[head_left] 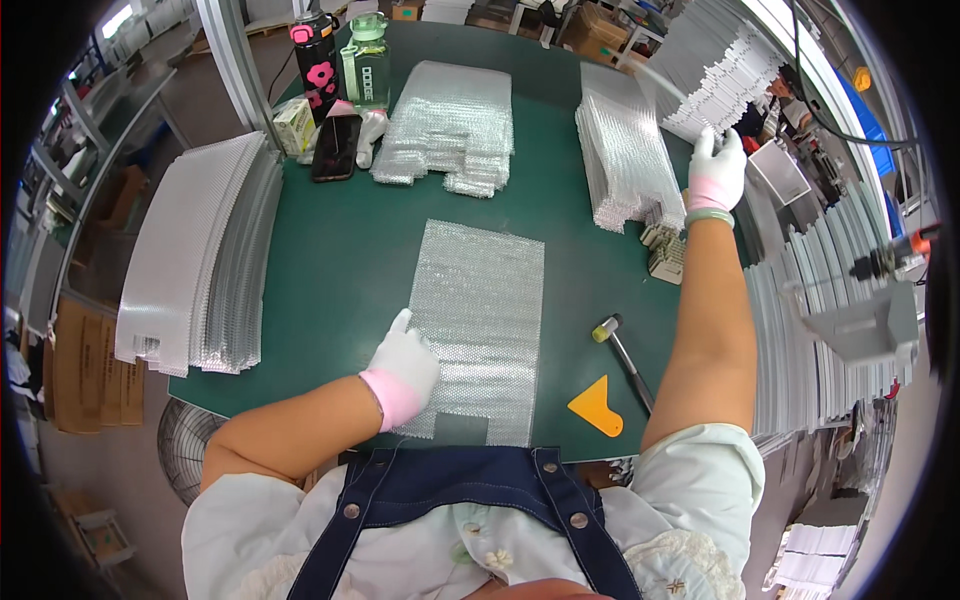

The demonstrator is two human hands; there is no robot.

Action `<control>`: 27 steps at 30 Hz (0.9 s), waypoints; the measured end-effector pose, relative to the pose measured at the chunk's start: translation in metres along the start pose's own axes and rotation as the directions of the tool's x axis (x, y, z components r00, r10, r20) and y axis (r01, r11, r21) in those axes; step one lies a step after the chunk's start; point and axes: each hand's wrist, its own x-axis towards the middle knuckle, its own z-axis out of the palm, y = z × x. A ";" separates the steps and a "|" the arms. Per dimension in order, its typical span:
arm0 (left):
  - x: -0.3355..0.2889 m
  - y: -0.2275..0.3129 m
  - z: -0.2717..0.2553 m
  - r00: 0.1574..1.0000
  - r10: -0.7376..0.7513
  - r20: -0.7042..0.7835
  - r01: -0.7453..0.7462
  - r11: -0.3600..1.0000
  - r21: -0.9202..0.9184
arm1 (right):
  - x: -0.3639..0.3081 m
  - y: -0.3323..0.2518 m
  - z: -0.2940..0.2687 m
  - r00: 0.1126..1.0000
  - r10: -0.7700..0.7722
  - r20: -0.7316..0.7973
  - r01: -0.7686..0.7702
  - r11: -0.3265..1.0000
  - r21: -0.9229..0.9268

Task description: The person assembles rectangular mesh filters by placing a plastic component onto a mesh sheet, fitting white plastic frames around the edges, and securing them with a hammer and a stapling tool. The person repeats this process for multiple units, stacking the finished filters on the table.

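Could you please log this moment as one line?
left hand: on bubble-wrap sheet | right hand: at white stack, contact unclear | hammer, orange scraper: on green tabletop

1 translucent bubble-textured sheet [480, 320], roughly rectangular, lies flat and singly on the green tabletop [330, 280], long sides running away from the wearer; I see 1 squared notch in its near edge. White stack [722, 85] at far right: thin pieces, edges staggered stepwise.
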 end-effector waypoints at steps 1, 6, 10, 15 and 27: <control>0.000 0.000 0.001 1.000 0.000 -0.007 0.000 1.000 0.004 | -0.001 0.006 -0.006 0.998 -0.046 -0.046 0.045 0.999 -0.016; -0.004 -0.002 0.005 0.999 -0.025 -0.039 0.023 0.999 -0.045 | -0.016 0.006 -0.044 0.982 -0.030 0.186 0.022 0.999 0.044; -0.006 0.003 0.013 0.994 -0.031 -0.100 0.027 0.999 -0.035 | -0.041 0.020 -0.055 0.635 -0.016 0.773 0.377 0.879 -0.292; -0.005 0.002 0.015 0.994 -0.057 -0.097 0.052 0.998 -0.047 | -0.035 0.035 -0.066 0.919 0.111 0.378 -0.003 0.961 -0.276; -0.022 -0.002 -0.021 0.727 -0.069 -0.684 -0.527 0.582 -0.619 | -0.134 -0.089 -0.181 0.912 -0.406 0.058 0.327 0.805 0.496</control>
